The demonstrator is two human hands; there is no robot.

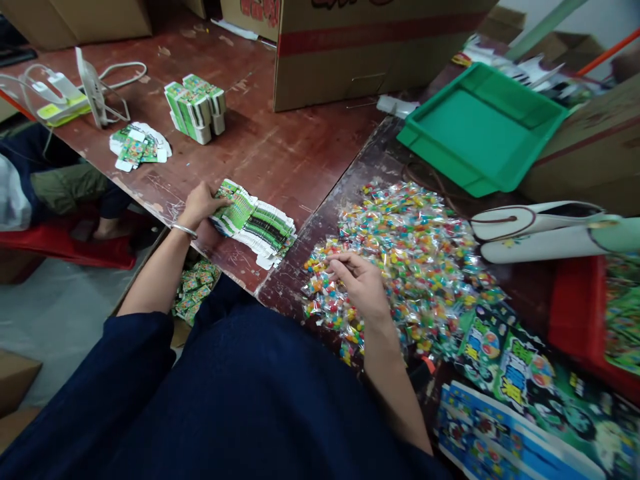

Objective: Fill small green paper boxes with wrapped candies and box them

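My left hand (201, 204), with a silver bangle at the wrist, pinches the near end of a fanned stack of flat green and white carton blanks (260, 227) lying on the red-brown table (280, 153). My right hand (361, 283) rests on a large heap of small clear candy packets (420, 253), its fingers curled and pinching among the packets at the heap's left edge. What sits between those fingertips is too small to make out.
Folded green boxes (196, 108) and loose blanks (137, 145) lie further back on the left. A green plastic tray (483, 127) and a big cardboard box (360, 47) stand behind the heap. Printed display cards (520, 380) lie at right. Another person's legs (65, 190) show at left.
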